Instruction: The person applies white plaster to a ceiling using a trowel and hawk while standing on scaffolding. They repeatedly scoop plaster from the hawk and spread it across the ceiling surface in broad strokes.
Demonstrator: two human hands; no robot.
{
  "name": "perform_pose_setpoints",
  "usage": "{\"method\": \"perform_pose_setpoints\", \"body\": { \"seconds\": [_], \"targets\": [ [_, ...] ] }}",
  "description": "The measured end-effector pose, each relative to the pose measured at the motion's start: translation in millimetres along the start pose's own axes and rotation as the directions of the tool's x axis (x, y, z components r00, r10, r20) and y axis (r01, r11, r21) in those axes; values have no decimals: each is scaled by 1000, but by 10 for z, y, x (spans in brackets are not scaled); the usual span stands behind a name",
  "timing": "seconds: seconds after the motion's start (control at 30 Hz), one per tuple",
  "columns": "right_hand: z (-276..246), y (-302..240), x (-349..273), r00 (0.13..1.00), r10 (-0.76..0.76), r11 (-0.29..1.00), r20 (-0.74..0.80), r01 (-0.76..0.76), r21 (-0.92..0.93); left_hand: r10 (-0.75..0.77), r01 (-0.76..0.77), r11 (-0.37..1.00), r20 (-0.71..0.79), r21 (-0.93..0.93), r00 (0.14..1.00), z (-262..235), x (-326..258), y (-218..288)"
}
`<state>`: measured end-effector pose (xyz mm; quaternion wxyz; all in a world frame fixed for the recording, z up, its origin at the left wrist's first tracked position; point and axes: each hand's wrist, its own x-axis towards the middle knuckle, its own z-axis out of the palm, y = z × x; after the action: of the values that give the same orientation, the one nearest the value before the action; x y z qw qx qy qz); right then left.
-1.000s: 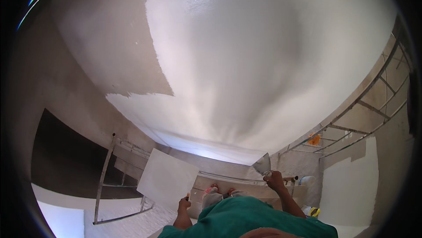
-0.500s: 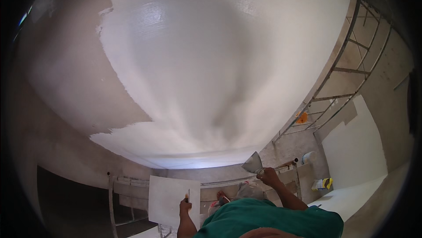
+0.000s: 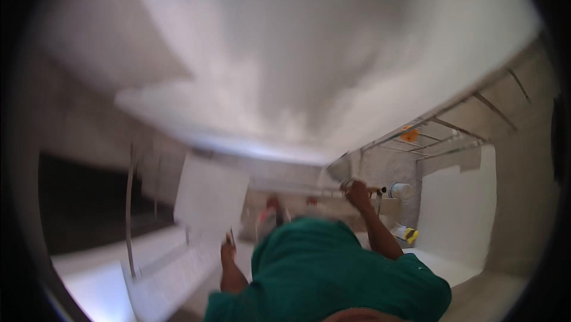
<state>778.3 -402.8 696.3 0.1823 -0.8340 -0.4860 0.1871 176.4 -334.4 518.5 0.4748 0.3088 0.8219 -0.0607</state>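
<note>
My right hand (image 3: 358, 196) is closed around the handle of a wide putty knife (image 3: 340, 168), its flared blade pointing up and away in front of the white-coated surface (image 3: 285, 72). Lower left, my left hand (image 3: 228, 248) is closed on a thin, narrow tool (image 3: 232, 236) seen almost edge-on; its kind cannot be made out. Just beyond that hand is a white square board (image 3: 209, 194), blurred by motion. Neither tool visibly touches the surface. A bare grey-brown area borders the white coat at the left.
Scaffold frames stand at the right (image 3: 458, 127) and left (image 3: 129, 215). Planks (image 3: 297, 203) run below and in front of me, by my feet. Farther right are a white bucket (image 3: 401, 191), a yellow-and-white bag (image 3: 406, 233) and an orange item (image 3: 409, 134). A dark opening (image 3: 89, 203) lies left.
My view has tilted downward and blurred, so the wall and scaffold sit higher and more floor shows at lower left. Both hands keep hold of their tools.
</note>
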Motion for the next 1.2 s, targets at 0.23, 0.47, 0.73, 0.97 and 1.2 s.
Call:
{"method": "perform_pose_setpoints", "body": {
  "seconds": [0.23,0.47,0.73,0.97,1.2],
  "targets": [
    [-459,-14,-161,962,220,948,164,-250,195,267,-247,947,-74,207,961,306,-922,450],
    [-370,282,170,963,86,965,254,-144,220,70,-74,997,-187,-18,980,743,-1738,-79],
    [-225,39,542,907,-31,983,420,-48,176,-278,252,952,-141,-176,950,1321,-2499,-1322],
    [230,-351,691,857,-362,932,366,339,128,-378,336,881,-67,-333,923,1305,-2699,-1474],
    [550,-658,782,843,-262,953,469,302,-11,-366,320,857,-40,-404,930,1183,-2257,-1627]
  ]
}}
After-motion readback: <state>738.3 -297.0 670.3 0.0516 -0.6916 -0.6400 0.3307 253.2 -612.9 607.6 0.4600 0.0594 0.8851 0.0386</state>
